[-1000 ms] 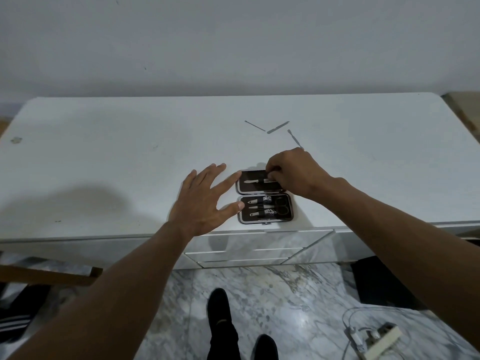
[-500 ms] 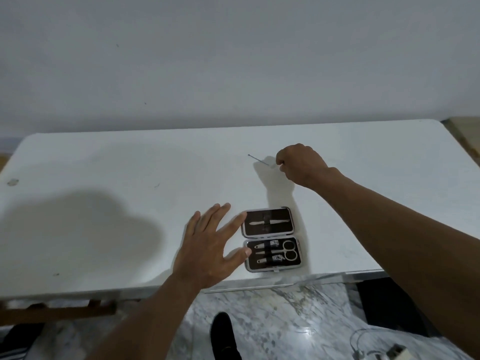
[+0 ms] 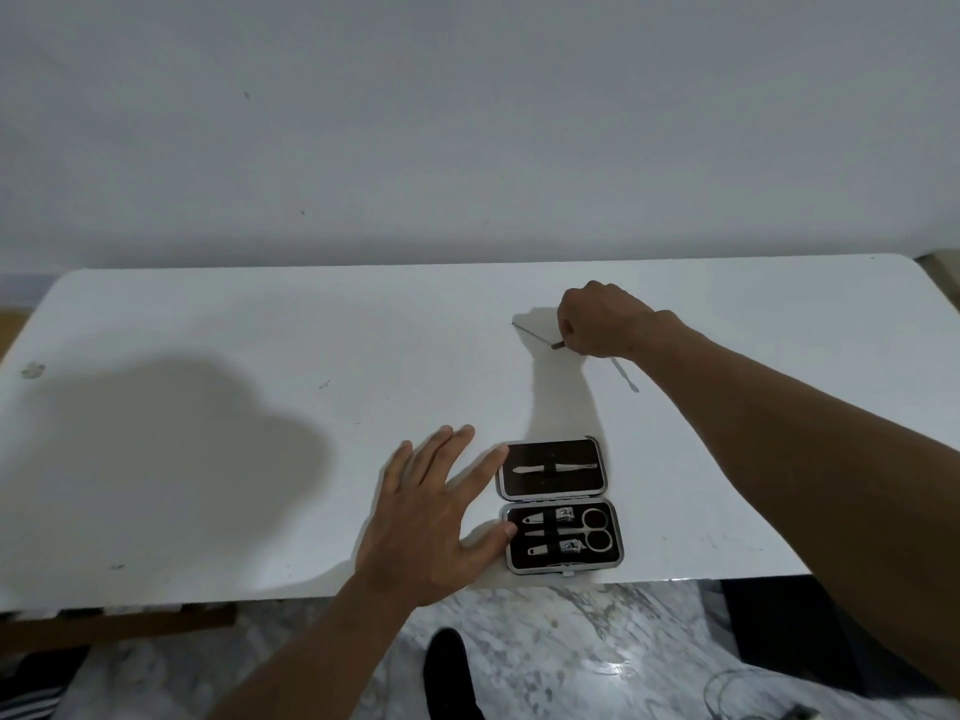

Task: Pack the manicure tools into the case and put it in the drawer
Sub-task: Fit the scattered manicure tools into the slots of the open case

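Change: right hand (image 3: 602, 319) has gone from the case (image 3: 558, 504), where it was a second ago, to the loose tools farther back; left hand (image 3: 436, 517) stays beside the case.
Right hand: fingers curled, pinching the dark end of a thin metal pick (image 3: 535, 335) lying on the white table (image 3: 208, 356).
Left hand: open, fingers spread, index and thumb tips touching the case's left edge.
Case: lies open near the table's front edge; tweezers (image 3: 553, 467) in the far half, scissors (image 3: 592, 530) and nail clippers (image 3: 566, 548) in the near half.
Cuticle pusher (image 3: 626, 376): on the table, partly under the right wrist.
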Motion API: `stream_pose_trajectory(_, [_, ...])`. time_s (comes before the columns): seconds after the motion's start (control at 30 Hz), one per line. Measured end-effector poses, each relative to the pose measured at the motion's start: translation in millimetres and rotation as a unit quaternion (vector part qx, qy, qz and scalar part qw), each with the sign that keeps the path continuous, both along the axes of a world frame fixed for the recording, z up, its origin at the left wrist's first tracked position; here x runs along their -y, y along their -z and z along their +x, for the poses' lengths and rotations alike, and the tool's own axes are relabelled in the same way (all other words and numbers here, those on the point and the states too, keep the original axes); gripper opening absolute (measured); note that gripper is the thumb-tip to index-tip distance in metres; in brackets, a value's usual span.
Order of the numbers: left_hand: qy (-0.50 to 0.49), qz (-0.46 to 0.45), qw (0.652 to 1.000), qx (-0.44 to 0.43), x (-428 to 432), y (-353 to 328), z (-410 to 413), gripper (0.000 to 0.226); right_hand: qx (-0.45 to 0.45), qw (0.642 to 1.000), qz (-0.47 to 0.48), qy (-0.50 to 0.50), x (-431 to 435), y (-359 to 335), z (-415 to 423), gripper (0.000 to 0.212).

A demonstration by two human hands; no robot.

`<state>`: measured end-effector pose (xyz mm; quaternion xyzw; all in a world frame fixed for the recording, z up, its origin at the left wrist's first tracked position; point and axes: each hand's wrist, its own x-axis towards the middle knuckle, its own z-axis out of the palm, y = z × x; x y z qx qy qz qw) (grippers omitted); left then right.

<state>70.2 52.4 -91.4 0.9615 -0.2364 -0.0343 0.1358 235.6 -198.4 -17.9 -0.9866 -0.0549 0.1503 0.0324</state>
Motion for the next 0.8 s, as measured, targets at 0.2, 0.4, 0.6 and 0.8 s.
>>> stream_pose_trajectory(0.2, [-0.002,-0.006,1.000,-0.003,0,-2,0,0.072,-0.042,0.999,0.010,0.009,-5,-5,6,0.010])
stream_pose_trajectory(0.4, [-0.002,-0.011,1.000,-0.004,0,-2,-1,0.072,-0.061,0.998,0.025,0.019,-6,-1,7,0.018])
stream_pose_trajectory(0.6, [-0.003,-0.012,1.000,-0.003,1,-2,-1,0.072,-0.045,0.998,0.037,0.026,-7,5,5,0.021])
stream_pose_trajectory(0.8, [-0.004,-0.017,1.000,-0.005,0,-2,-1,0.072,-0.014,0.999,0.032,0.025,-8,7,5,0.011])
